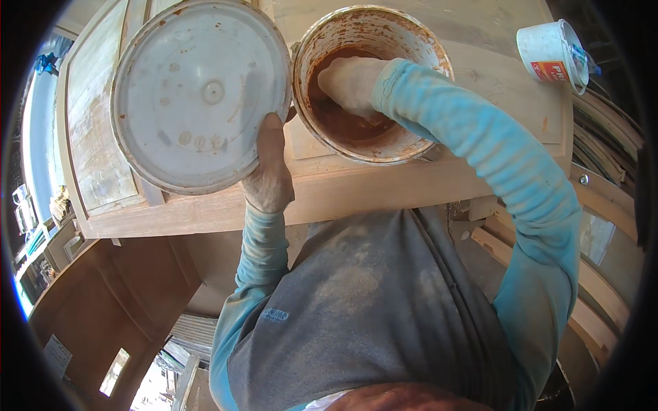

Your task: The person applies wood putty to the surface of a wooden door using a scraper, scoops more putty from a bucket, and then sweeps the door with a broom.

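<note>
A wooden panel [343, 188] spans the upper frame. At upper left, a round pale lid [199, 89] is gripped by the left hand [270, 164]; at upper center, a stained bucket [373, 27] surrounds the right hand [351, 85], its fingers hidden, their state impossible to tell.

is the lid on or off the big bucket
Off: the left hand holds the round lid beside the bucket, the right hand inside it.

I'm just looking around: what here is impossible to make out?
In the head view:
Fingertips of the right hand: hidden by the hand itself, inside the bucket; whether they hold anything is unclear.
Most fingers of the left hand: behind the lid.
Far side of the wooden panel: cut off by the top edge.
Blue item at the white tub: too small to identify.
</note>
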`<state>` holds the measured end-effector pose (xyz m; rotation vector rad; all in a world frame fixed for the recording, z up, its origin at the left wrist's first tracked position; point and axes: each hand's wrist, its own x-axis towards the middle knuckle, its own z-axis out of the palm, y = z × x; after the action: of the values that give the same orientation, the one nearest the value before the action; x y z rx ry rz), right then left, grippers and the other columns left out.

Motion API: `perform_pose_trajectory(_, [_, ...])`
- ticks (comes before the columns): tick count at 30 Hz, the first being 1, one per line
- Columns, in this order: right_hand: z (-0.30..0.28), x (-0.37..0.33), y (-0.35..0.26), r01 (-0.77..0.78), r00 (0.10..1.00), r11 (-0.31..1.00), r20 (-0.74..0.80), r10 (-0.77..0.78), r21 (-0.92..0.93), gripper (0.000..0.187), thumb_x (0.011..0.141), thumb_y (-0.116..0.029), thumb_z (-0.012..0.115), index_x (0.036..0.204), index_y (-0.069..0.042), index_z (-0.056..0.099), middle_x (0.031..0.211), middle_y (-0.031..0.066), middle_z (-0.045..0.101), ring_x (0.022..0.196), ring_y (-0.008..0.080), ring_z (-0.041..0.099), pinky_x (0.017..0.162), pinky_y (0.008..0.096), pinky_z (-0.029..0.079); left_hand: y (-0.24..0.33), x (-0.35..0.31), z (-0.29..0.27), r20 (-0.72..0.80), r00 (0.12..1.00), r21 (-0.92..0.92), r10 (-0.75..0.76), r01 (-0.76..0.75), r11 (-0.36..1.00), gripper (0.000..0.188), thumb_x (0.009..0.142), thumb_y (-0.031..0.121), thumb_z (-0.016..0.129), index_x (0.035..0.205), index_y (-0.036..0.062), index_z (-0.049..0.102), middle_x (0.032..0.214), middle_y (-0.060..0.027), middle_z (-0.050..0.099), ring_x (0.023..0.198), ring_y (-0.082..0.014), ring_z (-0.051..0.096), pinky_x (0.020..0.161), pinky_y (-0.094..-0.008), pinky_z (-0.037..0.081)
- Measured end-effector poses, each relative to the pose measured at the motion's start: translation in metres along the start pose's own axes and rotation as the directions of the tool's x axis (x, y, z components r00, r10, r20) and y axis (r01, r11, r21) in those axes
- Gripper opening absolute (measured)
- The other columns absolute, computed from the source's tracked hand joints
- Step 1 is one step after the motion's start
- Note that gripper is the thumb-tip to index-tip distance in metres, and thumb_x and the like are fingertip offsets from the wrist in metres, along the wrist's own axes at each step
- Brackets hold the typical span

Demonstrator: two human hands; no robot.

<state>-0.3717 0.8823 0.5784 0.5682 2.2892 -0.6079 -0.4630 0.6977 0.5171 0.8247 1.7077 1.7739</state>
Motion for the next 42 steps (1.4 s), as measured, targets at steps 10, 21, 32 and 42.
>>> perform_pose_trajectory(10, [0.026,0.023,0.014,0.056,0.997,0.998,0.045,-0.058,0.037,0.026,0.084,-0.004,0.070,0.110,0.001,0.072,0.115,0.0226,0.071,0.112,0.0388,0.067,0.094,0.0436,0.054,0.002,0.004,-0.001,0.055,0.995,-0.145,-0.083,0.090,0.985,0.035,0.102,0.009,0.060,0.134,-0.0067,0.057,0.126,-0.0162,0.067,0.114,-0.0234,0.065,0.102,-0.0366,0.050])
perform_pose_trajectory(21, [0.003,0.005,0.029,0.072,0.983,0.978,0.152,-0.102,0.196,0.025,0.092,-0.020,0.064,0.100,0.003,0.071,0.087,0.0178,0.072,0.082,0.0295,0.069,0.077,0.0400,0.054,-0.009,-0.004,-0.004,0.045,0.996,-0.040,-0.074,0.076,0.996,0.037,0.103,0.013,0.060,0.134,-0.0075,0.057,0.130,-0.0172,0.065,0.113,-0.0243,0.066,0.100,-0.0372,0.052])
perform_pose_trajectory(32, [-0.019,-0.121,0.053,0.215,0.946,0.750,-0.323,-0.002,0.626,0.028,0.101,-0.023,0.059,0.091,0.001,0.069,0.070,0.0031,0.060,0.064,0.0099,0.059,0.056,0.0285,0.049,0.004,0.009,-0.002,-0.054,0.998,-0.209,-0.044,0.032,0.977,0.043,0.102,0.010,0.062,0.140,-0.0054,0.052,0.137,-0.0153,0.060,0.119,-0.0263,0.063,0.104,-0.0393,0.051])
perform_pose_trajectory(42, [0.077,-0.214,0.145,0.494,0.737,0.257,-0.557,0.383,0.831,0.027,0.104,-0.028,0.063,0.107,-0.001,0.066,0.085,-0.0004,0.062,0.074,0.0041,0.057,0.061,0.0176,0.048,0.035,-0.001,0.029,0.129,0.983,-0.004,0.132,-0.132,0.991,0.058,0.101,0.013,0.063,0.153,-0.0014,0.040,0.152,-0.0159,0.048,0.139,-0.0270,0.049,0.116,-0.0417,0.039])
